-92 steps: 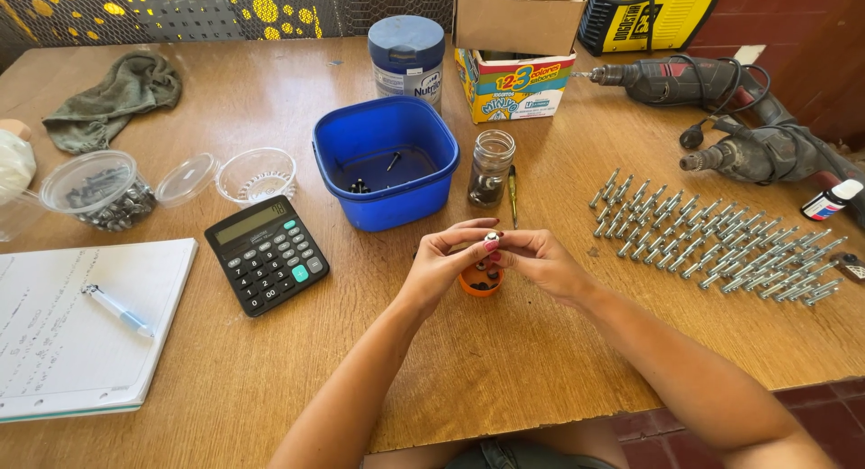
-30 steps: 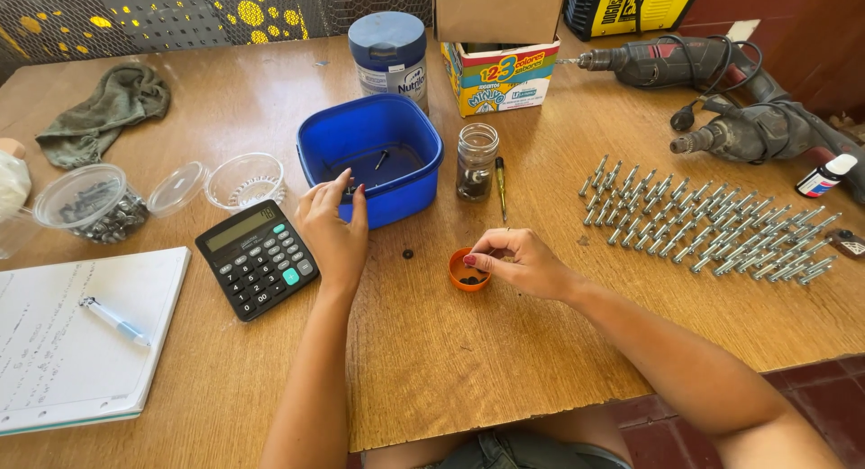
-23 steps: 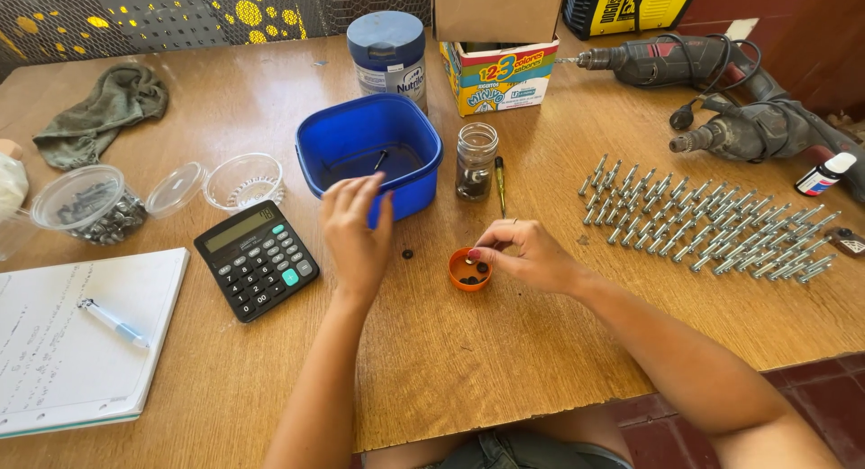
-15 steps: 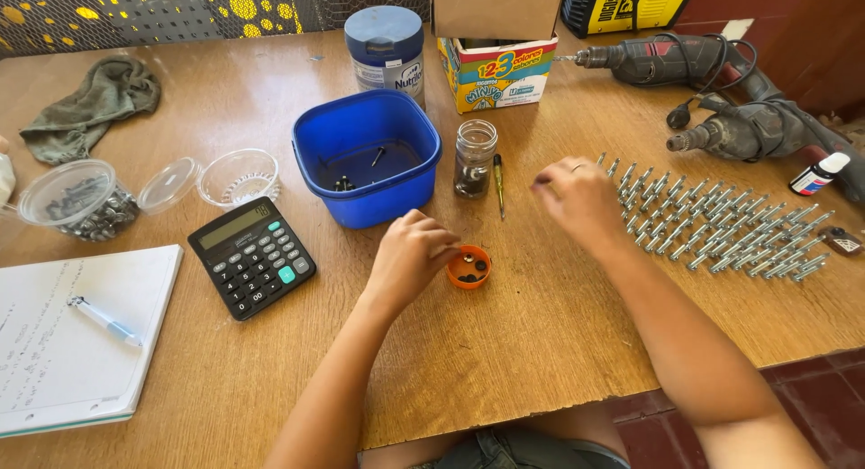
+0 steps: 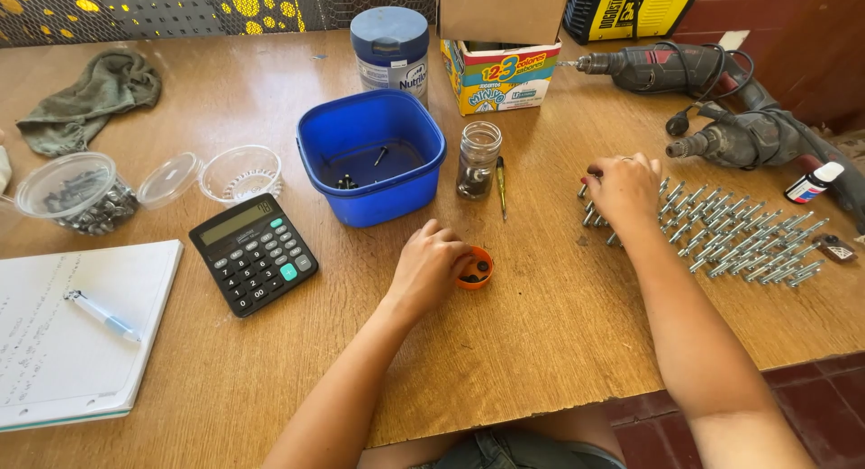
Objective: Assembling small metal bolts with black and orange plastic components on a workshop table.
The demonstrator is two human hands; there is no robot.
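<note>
My left hand (image 5: 431, 264) rests on the wooden table with its fingertips in a small orange cap (image 5: 478, 271) that holds a few dark small parts. My right hand (image 5: 622, 188) lies palm down on the left end of a row of several silver bolts (image 5: 734, 236), fingers curled over them. Whether it grips one is hidden. A blue plastic tub (image 5: 371, 167) with a few dark parts inside stands just beyond the left hand. A small glass jar (image 5: 476, 160) and a green-handled screwdriver (image 5: 499, 185) lie between the tub and the bolts.
A black calculator (image 5: 254, 254), a notebook (image 5: 72, 329) with a pen, clear cups (image 5: 241, 172) and a tub of screws (image 5: 77, 194) sit at the left. A can (image 5: 389, 45), a cardboard box (image 5: 501, 36) and two drills (image 5: 721, 109) line the back and right. The table edge (image 5: 577, 410) is near.
My left hand came back from the blue tub to the orange cap. My right hand left the cap and reached right onto the row of bolts.
</note>
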